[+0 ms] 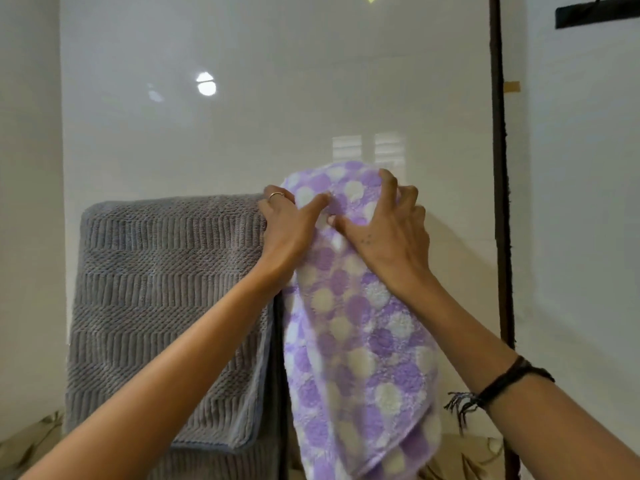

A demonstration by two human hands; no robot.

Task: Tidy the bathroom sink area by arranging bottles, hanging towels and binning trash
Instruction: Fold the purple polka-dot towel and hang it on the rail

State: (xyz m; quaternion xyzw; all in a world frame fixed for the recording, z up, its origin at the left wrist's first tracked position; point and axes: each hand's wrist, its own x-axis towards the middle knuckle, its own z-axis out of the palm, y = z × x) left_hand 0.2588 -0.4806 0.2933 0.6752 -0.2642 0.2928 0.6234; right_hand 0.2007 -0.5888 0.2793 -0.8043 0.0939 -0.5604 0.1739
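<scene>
A purple towel with white and cream dots (360,334) hangs down in front of a glossy white tiled wall, its top bunched at hand height. My left hand (289,225) grips its upper left edge, thumb pressed on the front and fingers curled behind. My right hand (388,230) holds the top right of the same towel, fingers curled over the fold. A grey ribbed towel (162,306) hangs flat just to the left, touching my left hand. Whatever the towels hang on is hidden behind them.
A dark vertical strip (500,168) runs down the wall right of the purple towel. A dark bar (595,13) is at the top right corner. Leaf-patterned tiles (464,455) show along the bottom.
</scene>
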